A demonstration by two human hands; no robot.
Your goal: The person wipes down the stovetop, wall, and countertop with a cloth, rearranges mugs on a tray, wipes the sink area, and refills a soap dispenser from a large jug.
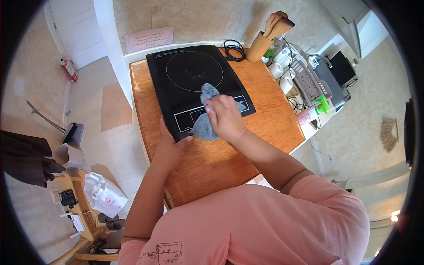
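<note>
head | faces forward-down | close above tabletop | edges apparently warped

Illumination: bright. Wooden utensils cast a soft shadow on the wall. Glare: wooden tabletop, upper-left edge. Barrel distortion bends the periphery; corners black.

"Thank you" on wall card; warning triangle on cooktop

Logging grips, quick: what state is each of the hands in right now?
Left hand: holding the black cooktop at its near left corner.
Right hand: closed on a blue-gray cloth over the cooktop's control panel.
</note>
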